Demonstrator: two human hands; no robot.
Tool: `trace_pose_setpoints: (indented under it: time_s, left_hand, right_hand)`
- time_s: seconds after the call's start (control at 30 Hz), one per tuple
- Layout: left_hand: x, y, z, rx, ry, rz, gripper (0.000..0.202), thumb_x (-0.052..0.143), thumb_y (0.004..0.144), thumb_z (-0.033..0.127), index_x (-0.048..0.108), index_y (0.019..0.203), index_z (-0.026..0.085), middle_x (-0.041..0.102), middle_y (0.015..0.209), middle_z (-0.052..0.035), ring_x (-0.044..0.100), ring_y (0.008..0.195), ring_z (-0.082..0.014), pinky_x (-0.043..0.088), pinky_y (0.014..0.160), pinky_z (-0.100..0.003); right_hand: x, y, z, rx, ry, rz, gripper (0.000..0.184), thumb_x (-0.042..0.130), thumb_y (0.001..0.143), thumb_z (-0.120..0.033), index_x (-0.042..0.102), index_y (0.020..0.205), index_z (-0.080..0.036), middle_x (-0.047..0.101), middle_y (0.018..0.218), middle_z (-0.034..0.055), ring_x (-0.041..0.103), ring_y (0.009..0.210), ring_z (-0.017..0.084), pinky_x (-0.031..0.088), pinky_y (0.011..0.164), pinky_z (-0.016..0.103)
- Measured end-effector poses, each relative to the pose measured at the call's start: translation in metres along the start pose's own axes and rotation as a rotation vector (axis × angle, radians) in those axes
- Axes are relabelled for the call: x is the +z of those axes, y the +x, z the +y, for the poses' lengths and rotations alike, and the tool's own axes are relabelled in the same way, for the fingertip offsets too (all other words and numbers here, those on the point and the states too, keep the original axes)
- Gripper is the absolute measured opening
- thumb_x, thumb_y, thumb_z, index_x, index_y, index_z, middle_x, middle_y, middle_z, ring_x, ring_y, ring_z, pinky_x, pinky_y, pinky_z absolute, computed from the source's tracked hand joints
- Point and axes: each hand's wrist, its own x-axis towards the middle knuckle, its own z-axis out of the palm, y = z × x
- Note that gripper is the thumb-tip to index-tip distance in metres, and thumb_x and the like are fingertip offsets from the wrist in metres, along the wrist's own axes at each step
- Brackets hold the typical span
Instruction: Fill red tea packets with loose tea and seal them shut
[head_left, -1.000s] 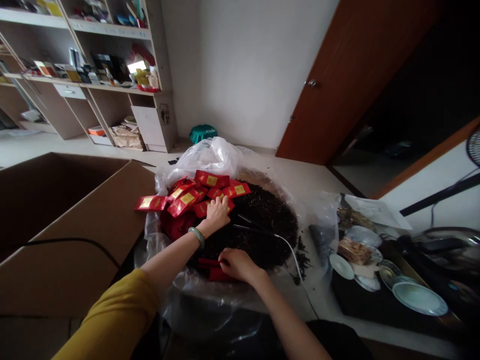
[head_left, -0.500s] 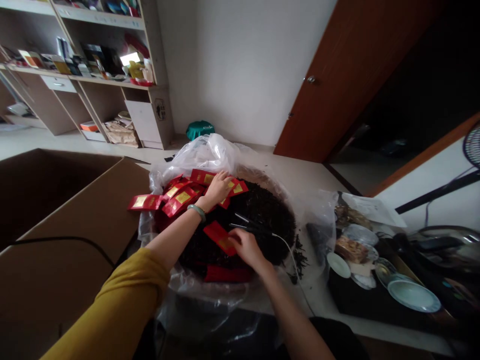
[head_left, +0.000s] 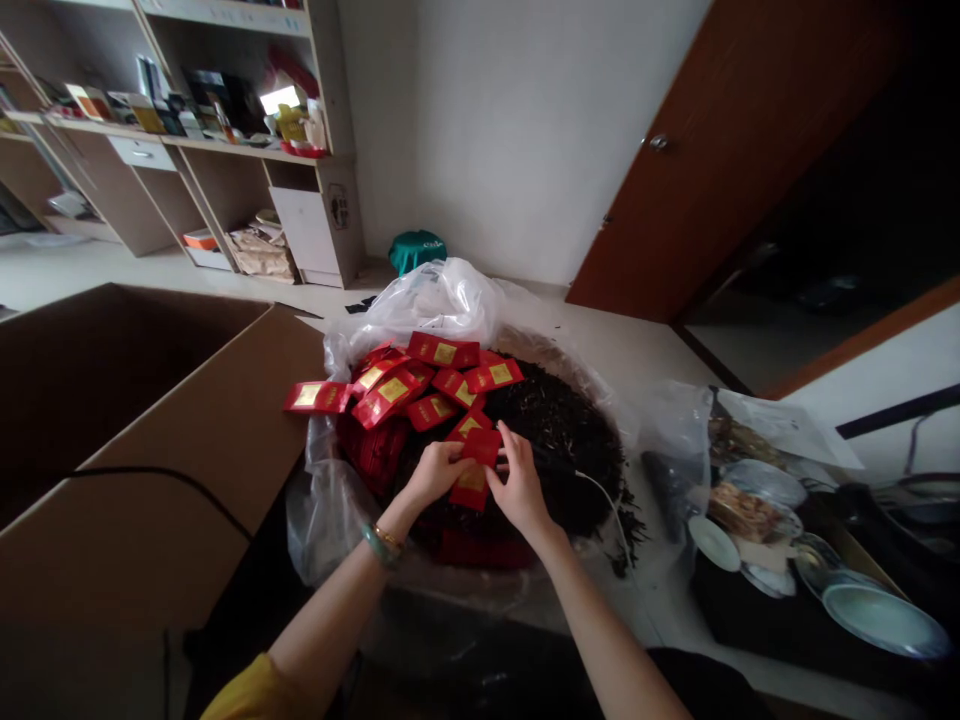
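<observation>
A small red packet (head_left: 471,486) with a gold label stands upright between my two hands. My left hand (head_left: 435,475) pinches its left side, and my right hand (head_left: 523,492) grips its right side. Under them is a wide, round container lined with clear plastic (head_left: 315,520), filled with dark, dry loose leaves (head_left: 555,405) that look like tea. Several red packets with gold labels (head_left: 394,390) are heaped on its left part. More red packets (head_left: 480,550) lie near the front rim. Behind my right hand, a dark tool with a white cord (head_left: 604,487) is mostly hidden.
A large open cardboard box (head_left: 150,440) stands close on the left, with a black cable across it. Bowls (head_left: 885,612) and plastic-wrapped food (head_left: 746,510) sit on a dark surface at right. Behind are a shelf unit (head_left: 300,230), a green bag (head_left: 416,250) and a brown door (head_left: 660,200).
My left hand has left the heaped packets and come down to the packet my right hand was holding. That packet has moved up and turned more upright. The view has shifted slightly left.
</observation>
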Motion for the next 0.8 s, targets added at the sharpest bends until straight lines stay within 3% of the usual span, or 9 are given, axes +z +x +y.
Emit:
trace_pose_setpoints:
  time_s: [0.1, 0.23, 0.4, 0.5, 0.57, 0.63, 0.8]
  left_hand:
    - [-0.002, -0.002, 0.0, 0.035, 0.17, 0.02, 0.028, 0.064, 0.071, 0.037, 0.06, 0.061, 0.011, 0.052, 0.054, 0.0039, 0.047, 0.056, -0.0105, 0.038, 0.053, -0.02]
    - [0.001, -0.01, -0.001, 0.026, 0.276, 0.017, 0.026, 0.062, 0.074, 0.036, 0.063, 0.067, 0.011, 0.053, 0.056, 0.0039, 0.047, 0.059, -0.0114, 0.037, 0.055, -0.02]
    - [0.001, -0.012, 0.003, 0.035, 0.41, 0.016, 0.032, 0.052, 0.084, 0.04, 0.065, 0.072, 0.013, 0.06, 0.062, 0.0008, 0.052, 0.061, -0.0129, 0.039, 0.057, -0.022]
    - [0.002, 0.0, 0.014, 0.076, 0.641, 0.155, 0.036, 0.038, 0.093, 0.034, 0.066, 0.083, 0.015, 0.067, 0.082, -0.0064, 0.059, 0.074, -0.0162, 0.044, 0.069, -0.025]
    - [0.006, 0.011, 0.022, 0.071, 0.885, 0.198, 0.027, 0.041, 0.091, 0.026, 0.063, 0.1, 0.015, 0.067, 0.098, -0.0109, 0.06, 0.089, -0.0201, 0.045, 0.079, -0.029]
    - [0.011, 0.021, 0.028, 0.032, 1.07, 0.143, 0.031, 0.049, 0.086, 0.021, 0.055, 0.116, 0.014, 0.065, 0.104, -0.0137, 0.059, 0.096, -0.0238, 0.045, 0.082, -0.033]
    - [0.02, 0.028, 0.038, 0.003, 1.157, 0.133, 0.044, 0.061, 0.077, 0.019, 0.051, 0.119, 0.012, 0.064, 0.102, -0.0177, 0.053, 0.104, -0.032, 0.045, 0.078, -0.038]
  right_hand:
    - [-0.006, 0.003, -0.005, -0.151, -0.185, -0.015, 0.056, 0.052, 0.083, -0.014, 0.042, 0.138, -0.025, 0.046, 0.129, 0.0142, 0.054, 0.111, 0.025, 0.049, 0.095, 0.043]
    - [-0.009, 0.003, -0.011, -0.199, -0.273, -0.035, 0.042, 0.049, 0.088, -0.019, 0.052, 0.13, -0.022, 0.055, 0.123, 0.0132, 0.053, 0.115, 0.025, 0.046, 0.099, 0.043]
    - [-0.01, -0.001, -0.005, -0.119, -0.156, -0.017, 0.02, 0.048, 0.09, -0.022, 0.066, 0.097, -0.021, 0.065, 0.098, 0.0093, 0.063, 0.093, 0.02, 0.052, 0.086, 0.035]
    - [-0.014, -0.002, 0.002, -0.079, -0.118, -0.021, 0.017, 0.047, 0.087, -0.02, 0.063, 0.081, -0.019, 0.066, 0.087, 0.0077, 0.063, 0.082, 0.019, 0.052, 0.077, 0.032]
    - [-0.016, -0.001, 0.004, -0.054, -0.128, -0.04, 0.014, 0.048, 0.085, -0.018, 0.06, 0.078, -0.019, 0.064, 0.083, 0.0073, 0.062, 0.078, 0.018, 0.052, 0.072, 0.03]
    - [-0.018, 0.0, 0.004, -0.042, -0.136, -0.057, 0.011, 0.048, 0.083, -0.018, 0.058, 0.077, -0.019, 0.062, 0.08, 0.0065, 0.06, 0.074, 0.018, 0.051, 0.068, 0.028]
    - [-0.021, 0.004, 0.005, -0.045, -0.095, -0.077, 0.008, 0.05, 0.078, -0.016, 0.057, 0.074, -0.019, 0.059, 0.079, 0.0057, 0.058, 0.07, 0.017, 0.05, 0.061, 0.027]
